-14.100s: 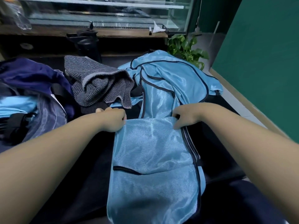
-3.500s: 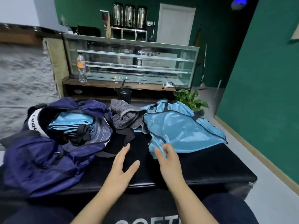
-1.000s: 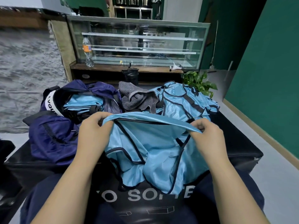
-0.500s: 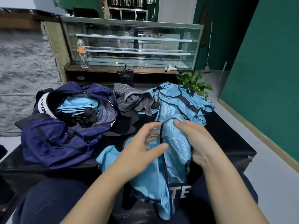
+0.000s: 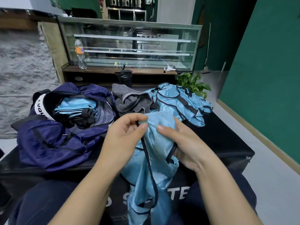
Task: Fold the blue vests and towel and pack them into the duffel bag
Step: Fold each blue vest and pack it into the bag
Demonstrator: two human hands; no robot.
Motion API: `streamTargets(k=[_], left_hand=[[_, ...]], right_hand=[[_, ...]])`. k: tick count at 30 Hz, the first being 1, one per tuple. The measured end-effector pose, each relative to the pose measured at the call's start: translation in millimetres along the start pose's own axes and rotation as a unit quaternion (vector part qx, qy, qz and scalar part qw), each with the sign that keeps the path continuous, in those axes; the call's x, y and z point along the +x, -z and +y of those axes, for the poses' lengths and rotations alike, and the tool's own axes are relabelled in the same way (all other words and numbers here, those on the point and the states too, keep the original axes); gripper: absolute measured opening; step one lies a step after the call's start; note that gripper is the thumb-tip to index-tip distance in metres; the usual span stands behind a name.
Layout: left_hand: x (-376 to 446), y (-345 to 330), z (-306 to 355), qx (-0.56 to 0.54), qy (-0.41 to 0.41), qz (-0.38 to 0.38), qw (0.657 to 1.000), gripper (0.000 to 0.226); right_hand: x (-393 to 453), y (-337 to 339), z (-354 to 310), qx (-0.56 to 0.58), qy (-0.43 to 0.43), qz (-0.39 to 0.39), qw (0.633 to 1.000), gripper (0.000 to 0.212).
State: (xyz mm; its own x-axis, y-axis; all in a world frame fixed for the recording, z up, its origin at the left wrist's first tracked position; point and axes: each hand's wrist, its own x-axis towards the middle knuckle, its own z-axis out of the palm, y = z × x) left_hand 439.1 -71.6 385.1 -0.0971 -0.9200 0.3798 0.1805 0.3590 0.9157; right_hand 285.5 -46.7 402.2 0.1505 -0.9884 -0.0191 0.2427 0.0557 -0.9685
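Both hands hold one blue vest [image 5: 155,153] above the near edge of the black tabletop [image 5: 227,143], and its lower part hangs past that edge over the person's lap. The left hand [image 5: 123,137] pinches the vest's top corner and dark trim between thumb and curled fingers. The right hand [image 5: 183,143] grips a bunched fold of the same vest, thumb on top and fingers curled under the cloth.

The navy duffel bag [image 5: 56,132] lies open on the left part of the tabletop, reaching close to the left edge, with folded blue vests [image 5: 76,106] inside. A grey towel [image 5: 129,101] lies crumpled at the far edge, between the bag and a loose heap of more vests [image 5: 178,103] towards the far right corner. Bare black surface shows along the right edge and the near right corner. Past the far edge stand a glass display case [image 5: 129,46] and a leafy plant [image 5: 193,83].
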Motion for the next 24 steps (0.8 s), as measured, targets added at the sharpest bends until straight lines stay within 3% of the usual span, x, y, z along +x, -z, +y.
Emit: streamTargets(k=[3, 7, 10, 12, 14, 17, 19, 21, 24], left_hand=[[2, 2, 11, -0.019, -0.024, -0.003, 1.000, 0.031], [8, 11, 20, 0.034, -0.044, 0.006, 0.998, 0.040], [14, 20, 25, 0.199, -0.086, 0.013, 0.976, 0.037], [19, 24, 32, 0.356, -0.151, -0.003, 0.922, 0.030], [22, 25, 40, 0.432, -0.198, -0.027, 0.879, 0.025], [21, 25, 50, 0.465, -0.207, -0.060, 0.858, 0.019], [20, 25, 54, 0.471, -0.195, -0.071, 0.858, 0.016], [19, 24, 58, 0.470, -0.180, -0.071, 0.861, 0.021], [14, 18, 64, 0.427, -0.161, -0.055, 0.888, 0.027]], right_hand=[[-1, -1, -4, -0.035, 0.012, 0.038, 0.999, 0.092], [-4, -2, -16, -0.059, 0.114, 0.053, 0.990, 0.056], [-2, -3, -30, -0.176, 0.180, 0.100, 0.963, 0.029], [-3, -4, -39, -0.269, 0.207, 0.139, 0.930, 0.023], [-6, -8, -47, -0.359, 0.227, 0.162, 0.891, 0.020], [-11, -13, -52, -0.456, 0.251, 0.177, 0.835, 0.013], [-13, -15, -54, -0.475, 0.267, 0.183, 0.818, 0.010], [-15, -15, -56, -0.457, 0.275, 0.192, 0.824, 0.012], [-19, -20, -62, -0.357, 0.258, 0.185, 0.879, 0.008]])
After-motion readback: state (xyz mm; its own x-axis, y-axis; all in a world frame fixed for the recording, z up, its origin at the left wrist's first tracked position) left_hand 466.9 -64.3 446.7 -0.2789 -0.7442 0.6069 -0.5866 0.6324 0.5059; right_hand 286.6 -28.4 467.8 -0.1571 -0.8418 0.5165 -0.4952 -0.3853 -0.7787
